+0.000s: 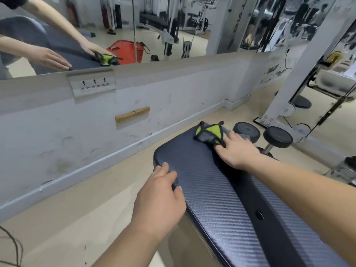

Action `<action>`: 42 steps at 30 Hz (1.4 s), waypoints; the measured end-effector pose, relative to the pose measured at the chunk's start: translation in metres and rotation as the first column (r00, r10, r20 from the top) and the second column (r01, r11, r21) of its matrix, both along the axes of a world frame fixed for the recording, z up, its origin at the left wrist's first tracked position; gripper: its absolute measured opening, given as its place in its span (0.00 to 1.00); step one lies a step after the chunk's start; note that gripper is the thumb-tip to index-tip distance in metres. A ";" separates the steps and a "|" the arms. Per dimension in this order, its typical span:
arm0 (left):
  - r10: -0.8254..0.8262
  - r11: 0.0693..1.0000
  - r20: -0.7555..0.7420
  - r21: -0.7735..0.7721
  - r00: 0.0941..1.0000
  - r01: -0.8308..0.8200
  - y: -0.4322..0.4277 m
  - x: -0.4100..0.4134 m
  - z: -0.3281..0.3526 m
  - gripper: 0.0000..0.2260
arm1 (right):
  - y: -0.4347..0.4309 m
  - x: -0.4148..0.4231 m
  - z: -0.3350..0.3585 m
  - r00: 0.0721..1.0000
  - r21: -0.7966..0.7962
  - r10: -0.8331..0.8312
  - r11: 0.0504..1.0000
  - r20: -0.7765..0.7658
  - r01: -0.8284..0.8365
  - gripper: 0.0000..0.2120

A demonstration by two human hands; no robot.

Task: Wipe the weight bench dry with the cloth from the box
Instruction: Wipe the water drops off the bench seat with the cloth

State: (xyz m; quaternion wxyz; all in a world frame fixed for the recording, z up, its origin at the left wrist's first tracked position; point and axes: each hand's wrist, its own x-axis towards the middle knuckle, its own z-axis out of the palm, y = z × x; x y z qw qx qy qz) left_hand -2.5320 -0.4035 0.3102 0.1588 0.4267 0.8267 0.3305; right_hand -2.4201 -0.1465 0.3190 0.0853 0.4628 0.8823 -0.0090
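The weight bench (215, 191) has a dark, carbon-weave pad that runs from the lower right toward the wall. A crumpled grey and lime-green cloth (209, 132) lies at the pad's far end. My right hand (236, 151) presses flat on the cloth's near edge, fingers spread over it. My left hand (160, 201) rests on the pad's left edge with the fingers curled over the rim, holding the bench. The box is seen only as a red box in the mirror (127, 50).
A low white wall (96, 122) with a mirror above it runs along the left. Black dumbbells (277, 136) lie on the floor just beyond the bench's far end. A white machine frame (300, 78) stands at right. Beige floor lies left of the bench.
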 end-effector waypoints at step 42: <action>0.168 0.972 0.075 0.152 0.983 -0.178 -0.003 -0.014 -0.008 0.25 | -0.094 0.035 0.015 0.808 -0.102 0.586 0.801 -0.067 -0.590 0.35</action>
